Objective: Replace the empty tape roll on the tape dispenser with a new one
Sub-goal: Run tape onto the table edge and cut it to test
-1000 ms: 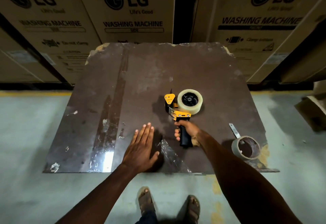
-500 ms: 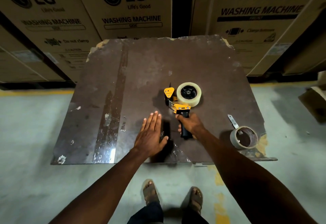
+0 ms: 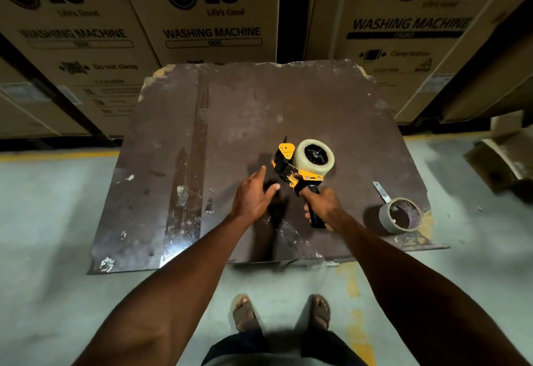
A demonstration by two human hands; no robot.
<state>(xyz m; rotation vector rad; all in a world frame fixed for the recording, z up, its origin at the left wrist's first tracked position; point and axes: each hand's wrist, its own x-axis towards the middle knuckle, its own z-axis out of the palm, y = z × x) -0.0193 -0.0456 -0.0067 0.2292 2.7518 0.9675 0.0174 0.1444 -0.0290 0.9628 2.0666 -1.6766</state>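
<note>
Dark worn board on floor; empty tape core near right front corner; crumpled clear film at front edge.

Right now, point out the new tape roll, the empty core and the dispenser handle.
new tape roll (image 3: pixel 300 154), head view, on its clear outer tape band.
empty core (image 3: pixel 385 218), head view, on its outer cardboard wall.
dispenser handle (image 3: pixel 316 221), head view, on its black lower end.

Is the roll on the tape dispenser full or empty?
Full: the roll on the dispenser carries a thick band of clear tape, unlike the bare cardboard core lying nearby.
</note>
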